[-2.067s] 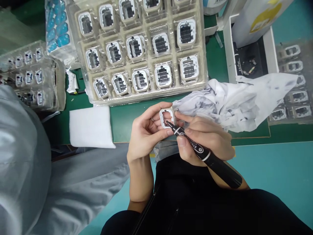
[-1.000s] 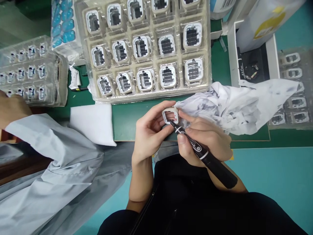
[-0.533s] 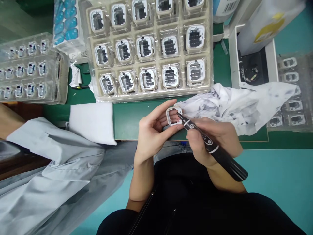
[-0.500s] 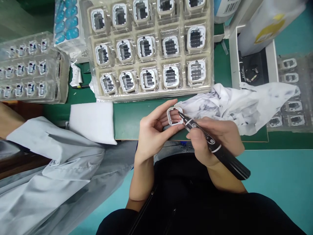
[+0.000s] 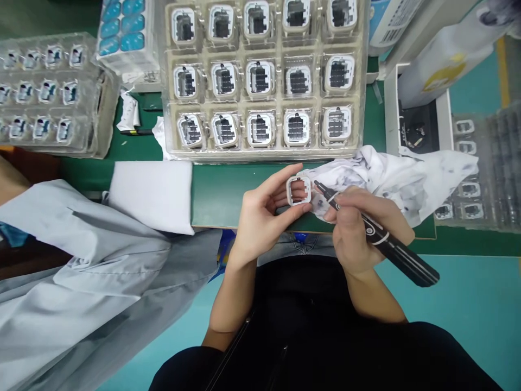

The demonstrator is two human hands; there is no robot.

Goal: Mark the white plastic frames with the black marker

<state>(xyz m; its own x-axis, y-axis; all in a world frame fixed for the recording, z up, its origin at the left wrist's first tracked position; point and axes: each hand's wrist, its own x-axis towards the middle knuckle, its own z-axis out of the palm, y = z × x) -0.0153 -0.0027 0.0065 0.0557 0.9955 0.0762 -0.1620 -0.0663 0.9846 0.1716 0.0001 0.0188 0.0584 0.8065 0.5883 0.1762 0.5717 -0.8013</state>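
My left hand pinches a small white square frame between thumb and fingers, just above the near edge of the green mat. My right hand grips a black marker. Its tip points up and left and sits just right of the frame, a small gap apart. A crumpled white cloth with dark ink stains lies right behind both hands. Beyond them stands a clear tray holding rows of white frames with black inserts.
A person in a grey sleeve sits close on my left. A white foam pad lies left of my hands. More trays of parts stand at the far left and far right. A white box stands behind the cloth.
The marker tip has come off the frame's inner edge and drawn back to the right. My left hand has turned the frame slightly. The view has shifted, so everything sits further right.
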